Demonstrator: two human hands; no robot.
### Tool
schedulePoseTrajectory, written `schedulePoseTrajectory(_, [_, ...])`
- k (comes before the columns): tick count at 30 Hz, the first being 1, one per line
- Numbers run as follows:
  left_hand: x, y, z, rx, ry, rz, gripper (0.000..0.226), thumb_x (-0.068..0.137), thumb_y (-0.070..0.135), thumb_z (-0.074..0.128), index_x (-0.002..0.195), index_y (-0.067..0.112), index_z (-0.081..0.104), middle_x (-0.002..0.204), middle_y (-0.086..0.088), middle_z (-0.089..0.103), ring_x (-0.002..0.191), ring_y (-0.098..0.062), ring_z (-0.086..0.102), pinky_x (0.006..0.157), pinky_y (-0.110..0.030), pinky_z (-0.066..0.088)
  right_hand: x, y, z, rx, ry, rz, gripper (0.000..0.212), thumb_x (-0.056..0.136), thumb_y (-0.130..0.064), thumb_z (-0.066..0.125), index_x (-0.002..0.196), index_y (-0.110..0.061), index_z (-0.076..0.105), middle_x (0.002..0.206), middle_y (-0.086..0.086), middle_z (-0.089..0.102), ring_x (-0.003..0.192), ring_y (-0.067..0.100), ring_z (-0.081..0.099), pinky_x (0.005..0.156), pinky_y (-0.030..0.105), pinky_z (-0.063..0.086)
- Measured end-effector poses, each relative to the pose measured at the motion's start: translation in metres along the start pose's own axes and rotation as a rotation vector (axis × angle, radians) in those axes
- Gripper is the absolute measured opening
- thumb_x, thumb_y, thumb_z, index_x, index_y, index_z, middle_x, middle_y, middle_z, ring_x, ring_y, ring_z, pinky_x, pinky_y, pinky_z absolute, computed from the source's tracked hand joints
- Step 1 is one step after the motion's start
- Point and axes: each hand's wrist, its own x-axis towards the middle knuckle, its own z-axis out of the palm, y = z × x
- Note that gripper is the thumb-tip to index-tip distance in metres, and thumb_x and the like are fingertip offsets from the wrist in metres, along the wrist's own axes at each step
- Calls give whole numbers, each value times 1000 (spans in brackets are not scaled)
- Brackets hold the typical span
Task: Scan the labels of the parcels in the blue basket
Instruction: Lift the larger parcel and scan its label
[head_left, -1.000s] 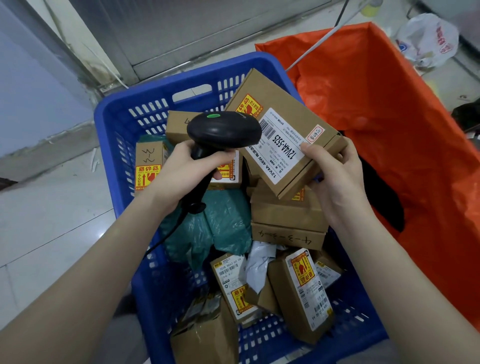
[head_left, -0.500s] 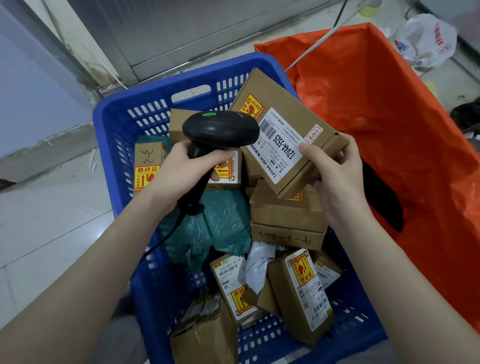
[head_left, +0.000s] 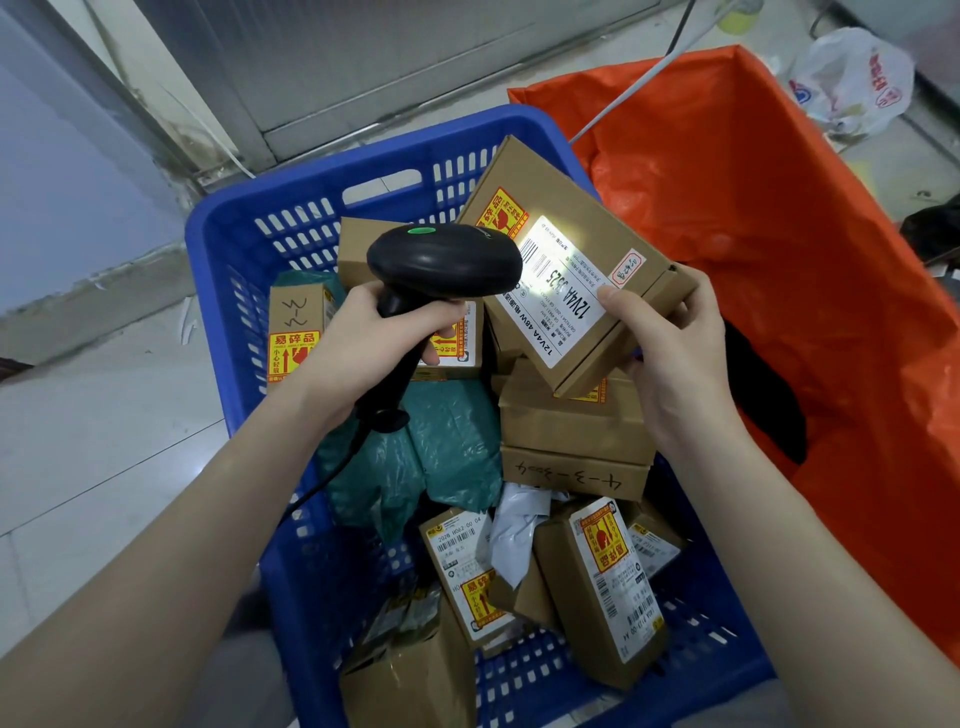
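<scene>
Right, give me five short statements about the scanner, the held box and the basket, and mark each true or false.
1. The left hand grips the black scanner. True.
2. The right hand holds up a green plastic bag. False: it holds a brown cardboard box; the green bag lies in the blue basket.
3. A bright patch of light falls on the box's white label. True.
4. The blue basket holds only one parcel. False: several boxes and bags lie in it.
5. An orange bag stands to the right of the basket. True.

pale tiled floor (head_left: 104, 441), grey metal door (head_left: 363, 62), bluish wall (head_left: 62, 171)
</scene>
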Motion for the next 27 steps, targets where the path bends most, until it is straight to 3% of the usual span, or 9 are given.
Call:
schedulePoseTrajectory(5, [0, 0, 1, 29, 20, 12, 8, 83, 28, 67, 83, 21, 64, 74, 5, 64, 54, 0, 58, 72, -25, 45, 1, 0, 0, 8, 9, 9, 32, 78, -11, 74, 100, -22, 54, 114, 8, 66, 108, 27, 64, 90, 51, 54])
schedulePoseTrajectory(12, [0, 1, -1, 58, 65, 62, 10, 83, 27, 68, 75, 24, 63, 55, 13, 63, 50, 2, 55, 56, -8, 42, 0, 0, 0, 8, 8, 9, 33, 78, -10, 74, 102, -19, 54, 115, 10, 65, 108, 28, 64, 91, 51, 53])
schedulePoseTrajectory(17, [0, 0, 0, 64, 69, 64, 10, 84, 27, 68, 77, 21, 64, 59, 10, 62, 51, -1, 55, 64, -20, 43, 1, 0, 1, 16, 8, 5, 32, 76, -11, 74, 99, -21, 55, 111, 9, 66, 108, 31, 64, 91, 53, 53])
schedulePoseTrajectory(27, [3, -1, -1, 45, 76, 55, 8, 83, 28, 68, 79, 21, 64, 56, 13, 63, 50, -1, 56, 65, -22, 43, 2, 1, 1, 27, 24, 14, 31, 78, -11, 73, 102, -20, 55, 111, 8, 66, 108, 28, 64, 91, 50, 54])
